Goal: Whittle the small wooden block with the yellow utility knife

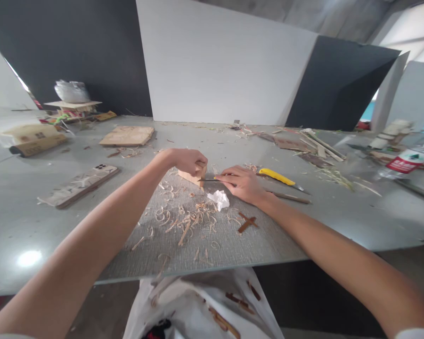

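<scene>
My left hand (pixel 191 161) is closed on a pale wooden block (pixel 191 178), which stands on the grey textured mat. In my right hand (pixel 242 183) is a thin dark metal tool (pixel 208 180), pointing left, its tip at the block's right side. Just below the tool lies a crumpled white tissue (pixel 219 200). Curled wood shavings (pixel 194 217) are scattered in front of the block. A small brown wooden cross (pixel 248 222) rests below my right hand. The tool's handle is hidden in my fingers.
A yellow utility knife (pixel 276 177) and a brown stick (pixel 289 197) lie right of my right hand. Further right are wood strips (pixel 321 145) and a bottle (pixel 410 162). At left are a phone (pixel 79 186), a wooden board (pixel 127 135) and a cardboard box (pixel 40 145).
</scene>
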Motion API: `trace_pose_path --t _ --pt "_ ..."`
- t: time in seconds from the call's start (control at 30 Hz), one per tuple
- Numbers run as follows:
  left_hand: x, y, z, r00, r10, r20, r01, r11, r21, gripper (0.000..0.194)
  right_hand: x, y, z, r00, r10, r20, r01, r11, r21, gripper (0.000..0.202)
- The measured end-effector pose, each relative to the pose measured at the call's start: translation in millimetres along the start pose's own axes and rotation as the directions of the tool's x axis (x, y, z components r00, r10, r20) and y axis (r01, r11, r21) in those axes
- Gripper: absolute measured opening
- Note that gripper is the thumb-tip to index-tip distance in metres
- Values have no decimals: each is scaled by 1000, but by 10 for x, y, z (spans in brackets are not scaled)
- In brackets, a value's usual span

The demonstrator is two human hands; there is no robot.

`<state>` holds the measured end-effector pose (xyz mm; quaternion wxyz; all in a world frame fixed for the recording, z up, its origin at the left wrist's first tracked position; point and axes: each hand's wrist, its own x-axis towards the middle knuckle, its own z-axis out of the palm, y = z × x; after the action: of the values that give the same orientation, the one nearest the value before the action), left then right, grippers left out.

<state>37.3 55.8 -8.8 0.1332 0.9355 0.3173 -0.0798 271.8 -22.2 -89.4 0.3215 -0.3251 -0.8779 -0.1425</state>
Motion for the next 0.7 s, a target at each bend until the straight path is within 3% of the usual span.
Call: trace_pose_path --t 0.13,0.43,0.53,0.7 --pt "12 -28 11 999 -27 18 27 1000 -12 16 -3 -15 -9 1000 10 -17 -10 1000 -29 22" --pt "-8 6 7 1000 -23 -14 24 999 36 17 9 -9 -29 982 -6 187 11 1000 -25 26" --pt "-20 21 1 1000 -13 -14 14 1000 23 16 5 22 -18 985 0 172 -3 1000 17 26" --pt "-19 10 2 999 33 -15 -33 999 -14 16 -10 59 -6 999 -8 40 8 1000 17 26"
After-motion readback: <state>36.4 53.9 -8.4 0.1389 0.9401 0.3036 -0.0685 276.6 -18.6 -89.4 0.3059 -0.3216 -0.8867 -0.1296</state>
